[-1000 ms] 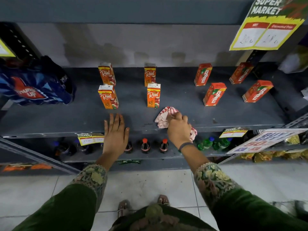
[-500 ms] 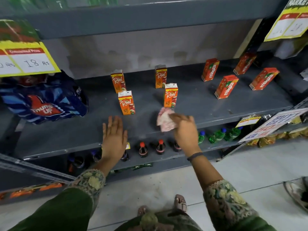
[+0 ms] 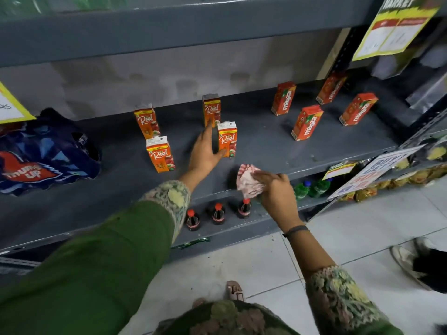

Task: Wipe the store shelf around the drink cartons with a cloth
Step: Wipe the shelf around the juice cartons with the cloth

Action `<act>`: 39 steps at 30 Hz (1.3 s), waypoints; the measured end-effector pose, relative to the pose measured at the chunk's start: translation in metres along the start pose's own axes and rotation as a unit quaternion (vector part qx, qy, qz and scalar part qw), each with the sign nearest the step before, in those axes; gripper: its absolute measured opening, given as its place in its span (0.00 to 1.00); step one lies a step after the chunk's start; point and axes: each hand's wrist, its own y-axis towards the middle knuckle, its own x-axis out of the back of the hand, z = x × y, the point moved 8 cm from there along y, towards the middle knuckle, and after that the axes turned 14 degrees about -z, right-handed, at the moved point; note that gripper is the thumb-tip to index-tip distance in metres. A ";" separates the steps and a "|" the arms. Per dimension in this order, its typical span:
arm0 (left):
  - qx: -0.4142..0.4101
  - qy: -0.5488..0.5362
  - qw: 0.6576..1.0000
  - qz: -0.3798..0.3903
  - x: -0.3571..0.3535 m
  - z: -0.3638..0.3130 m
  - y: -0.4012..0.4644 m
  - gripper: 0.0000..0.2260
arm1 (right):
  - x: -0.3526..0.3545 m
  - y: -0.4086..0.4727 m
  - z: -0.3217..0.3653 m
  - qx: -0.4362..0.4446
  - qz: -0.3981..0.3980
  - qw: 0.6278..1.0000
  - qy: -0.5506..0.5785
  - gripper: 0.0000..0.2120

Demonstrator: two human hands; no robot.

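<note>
Several orange Real drink cartons stand on the grey shelf (image 3: 266, 146); the front right carton (image 3: 227, 139) stands right beside my left hand (image 3: 204, 153). That hand is open, fingers spread, its thumb touching the carton's lower left side. Behind it stands another Real carton (image 3: 212, 109), and two more (image 3: 158, 153) stand to the left. My right hand (image 3: 275, 189) is closed on a crumpled red-and-white cloth (image 3: 249, 181) at the shelf's front edge. Several red Maaza cartons (image 3: 306, 122) stand farther right.
A blue Thums Up multipack (image 3: 43, 155) sits at the left end of the shelf. Small cola bottles (image 3: 219, 213) and green bottles (image 3: 312, 188) stand on the shelf below. Price signs (image 3: 396, 27) hang at the right. Another person's shoe (image 3: 408, 259) is on the tiled floor.
My left hand left the shelf's front edge and reached inward to the front right Real carton. My right hand with the cloth stayed near the front edge. The camera view swung left.
</note>
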 end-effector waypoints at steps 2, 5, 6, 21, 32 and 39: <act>0.007 -0.015 1.000 0.020 -0.009 -0.004 0.010 0.41 | 0.019 0.009 -0.021 -0.057 -0.059 0.997 -0.009 0.27; 0.025 -0.020 0.999 0.001 -0.014 -0.005 0.016 0.34 | 0.035 0.027 -0.046 -0.107 -0.098 0.989 -0.032 0.27; 0.026 -0.015 0.999 -0.015 -0.013 -0.004 0.017 0.32 | 0.036 0.034 -0.051 -0.113 -0.098 0.988 -0.037 0.27; 0.028 0.028 0.998 -0.049 -0.010 -0.004 0.025 0.27 | -0.062 0.011 0.064 0.213 0.189 0.956 -0.063 0.30; 0.032 0.015 0.999 -0.032 -0.010 -0.003 0.025 0.27 | -0.040 0.025 0.048 0.174 0.117 0.977 -0.041 0.27; 0.036 -0.009 0.999 -0.009 -0.009 -0.003 0.020 0.29 | -0.020 -0.007 0.055 0.169 0.094 0.973 0.124 0.27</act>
